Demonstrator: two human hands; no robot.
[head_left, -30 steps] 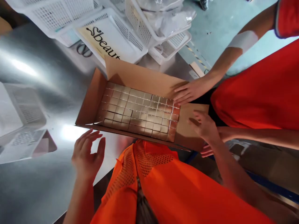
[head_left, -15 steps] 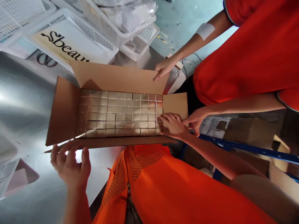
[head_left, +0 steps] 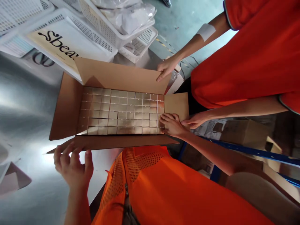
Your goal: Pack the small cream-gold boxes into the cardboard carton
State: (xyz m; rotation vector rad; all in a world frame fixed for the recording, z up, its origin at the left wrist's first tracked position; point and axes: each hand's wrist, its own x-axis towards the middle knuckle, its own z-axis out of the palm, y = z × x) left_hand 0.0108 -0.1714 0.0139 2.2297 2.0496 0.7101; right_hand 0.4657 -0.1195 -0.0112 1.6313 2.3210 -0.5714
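A brown cardboard carton (head_left: pixel 125 73) lies with its flaps folded outward, packed with rows of small gold-beige boxes (head_left: pixel 126 109). Fingers spread and bent, my left hand (head_left: pixel 73 165) is at the left end of the carton's near flap (head_left: pixel 112 142), its fingertips against the flap. My right hand (head_left: pixel 172 125) rests palm down at the carton's right end, fingertips over the last boxes and palm by the right flap (head_left: pixel 177 104). Its fingers lie stretched out with nothing held. The undersides of both hands are hidden.
A co-worker in a red shirt (head_left: pixel 246 62) has one hand (head_left: pixel 167 68) on the far flap and another hand (head_left: pixel 197 120) beside my right hand. White baskets (head_left: pixel 112 29) and scissors (head_left: pixel 43 58) are on the metal table (head_left: pixel 25 100). Blue shelving (head_left: pixel 246 150) stands at right.
The near flap has tipped outward and lower, showing more of its inner face. My left hand has shifted slightly down with it. The co-worker's lower hand has flattened against the right flap.
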